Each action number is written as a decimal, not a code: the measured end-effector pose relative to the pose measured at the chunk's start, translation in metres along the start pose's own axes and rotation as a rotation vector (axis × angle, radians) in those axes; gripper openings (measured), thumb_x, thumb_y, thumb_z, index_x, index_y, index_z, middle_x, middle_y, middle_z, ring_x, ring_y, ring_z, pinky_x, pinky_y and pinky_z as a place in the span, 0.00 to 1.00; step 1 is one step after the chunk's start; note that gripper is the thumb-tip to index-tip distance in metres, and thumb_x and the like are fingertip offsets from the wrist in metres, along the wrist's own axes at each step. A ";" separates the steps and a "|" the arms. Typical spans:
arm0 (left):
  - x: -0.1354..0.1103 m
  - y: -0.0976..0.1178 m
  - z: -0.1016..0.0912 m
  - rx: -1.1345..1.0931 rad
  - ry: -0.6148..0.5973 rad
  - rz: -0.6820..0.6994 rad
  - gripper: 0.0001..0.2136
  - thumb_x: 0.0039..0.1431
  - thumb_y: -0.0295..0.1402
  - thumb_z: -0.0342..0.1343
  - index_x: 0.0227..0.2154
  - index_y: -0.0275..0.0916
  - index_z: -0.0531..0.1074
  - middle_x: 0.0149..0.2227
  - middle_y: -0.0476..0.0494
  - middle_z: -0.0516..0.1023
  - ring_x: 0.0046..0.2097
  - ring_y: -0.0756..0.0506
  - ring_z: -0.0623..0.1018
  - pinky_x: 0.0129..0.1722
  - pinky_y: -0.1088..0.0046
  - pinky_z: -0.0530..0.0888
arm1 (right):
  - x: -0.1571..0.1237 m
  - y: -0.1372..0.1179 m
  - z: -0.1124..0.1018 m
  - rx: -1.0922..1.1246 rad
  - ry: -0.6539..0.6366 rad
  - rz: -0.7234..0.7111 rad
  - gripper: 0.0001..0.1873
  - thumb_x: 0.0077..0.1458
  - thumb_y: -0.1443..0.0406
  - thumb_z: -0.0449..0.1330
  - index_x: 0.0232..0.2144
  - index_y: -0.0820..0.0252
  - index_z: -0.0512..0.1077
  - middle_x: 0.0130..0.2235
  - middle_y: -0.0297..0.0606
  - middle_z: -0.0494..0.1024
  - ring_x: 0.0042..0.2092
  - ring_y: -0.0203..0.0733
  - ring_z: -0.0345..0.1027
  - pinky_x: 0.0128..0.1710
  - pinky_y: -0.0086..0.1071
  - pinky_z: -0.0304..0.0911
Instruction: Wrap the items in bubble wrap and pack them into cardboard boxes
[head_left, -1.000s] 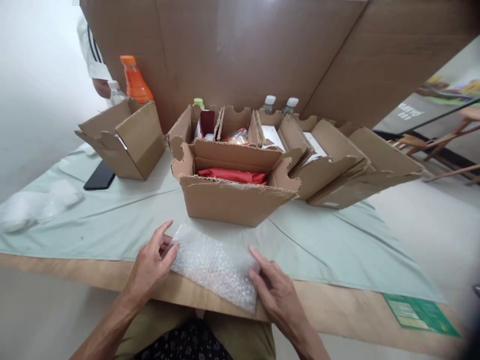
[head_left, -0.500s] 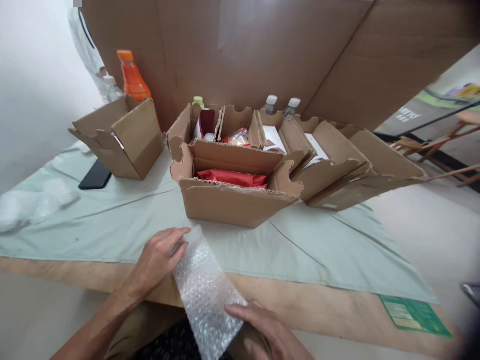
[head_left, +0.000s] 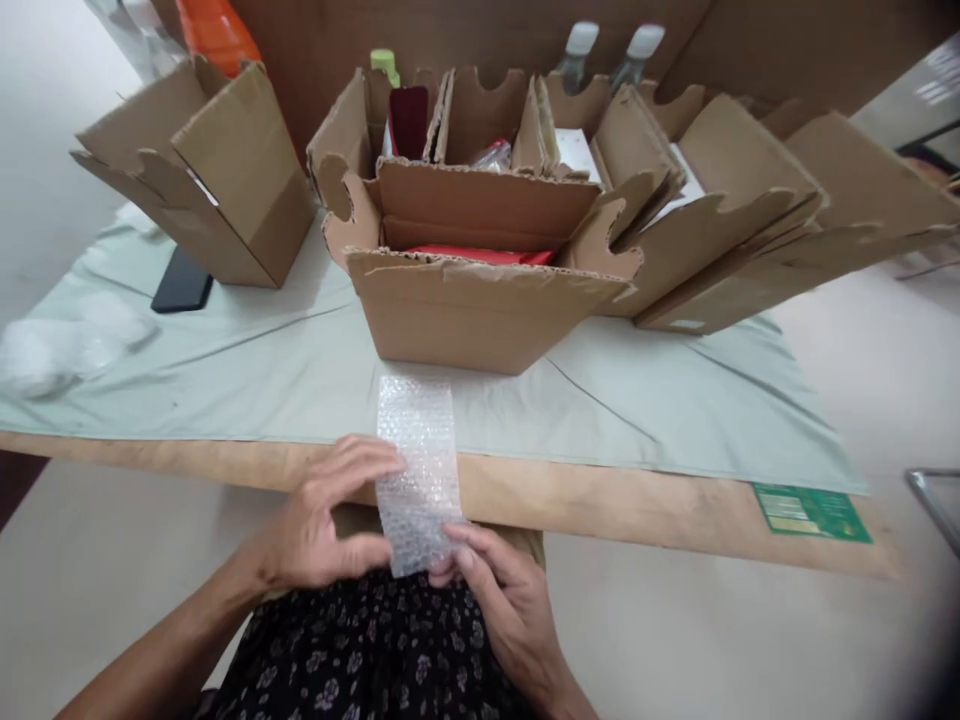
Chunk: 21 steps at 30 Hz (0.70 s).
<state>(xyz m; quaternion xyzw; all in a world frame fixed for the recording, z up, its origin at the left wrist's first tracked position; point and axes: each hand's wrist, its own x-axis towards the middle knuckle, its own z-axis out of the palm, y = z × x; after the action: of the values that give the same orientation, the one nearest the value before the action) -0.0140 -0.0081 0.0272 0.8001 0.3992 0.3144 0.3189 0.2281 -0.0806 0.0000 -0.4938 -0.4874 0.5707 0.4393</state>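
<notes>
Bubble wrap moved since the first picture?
Yes, the bubble wrap has turned, its near end now past the table edge on the camera side.

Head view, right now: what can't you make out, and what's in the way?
All in the head view:
Bare right hand, at the clear bubble wrap strip: some fingers partly hidden by its own thumb.
Red shiny package: lower part hidden by the brown cardboard box's front wall.
Orange bottle: top cut off by the upper picture edge.
Green printed sheet: text too small and blurred.
</notes>
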 end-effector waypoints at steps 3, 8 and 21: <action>-0.022 0.012 0.013 0.010 0.038 0.001 0.21 0.62 0.42 0.65 0.56 0.41 0.75 0.50 0.37 0.83 0.53 0.37 0.81 0.54 0.54 0.79 | 0.011 -0.005 0.007 0.048 -0.059 0.032 0.15 0.70 0.55 0.59 0.47 0.57 0.81 0.31 0.36 0.86 0.31 0.39 0.82 0.36 0.34 0.80; -0.020 0.006 0.034 0.052 0.262 -0.233 0.07 0.67 0.28 0.57 0.44 0.39 0.79 0.36 0.45 0.84 0.39 0.46 0.82 0.40 0.68 0.79 | 0.023 -0.013 0.000 -0.006 -0.037 -0.055 0.21 0.70 0.61 0.59 0.63 0.52 0.71 0.36 0.34 0.86 0.32 0.37 0.81 0.38 0.34 0.80; -0.021 -0.012 0.040 0.247 0.270 -0.312 0.23 0.67 0.31 0.58 0.64 0.40 0.68 0.45 0.42 0.83 0.43 0.43 0.81 0.46 0.62 0.80 | 0.049 0.007 0.002 -1.020 -0.098 -0.666 0.15 0.67 0.69 0.59 0.53 0.56 0.77 0.57 0.44 0.81 0.61 0.54 0.72 0.55 0.50 0.70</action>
<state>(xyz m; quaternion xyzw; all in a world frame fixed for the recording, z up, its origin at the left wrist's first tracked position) 0.0007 -0.0307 -0.0117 0.7123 0.5926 0.3140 0.2071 0.2197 -0.0336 -0.0139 -0.4363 -0.8470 0.1194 0.2794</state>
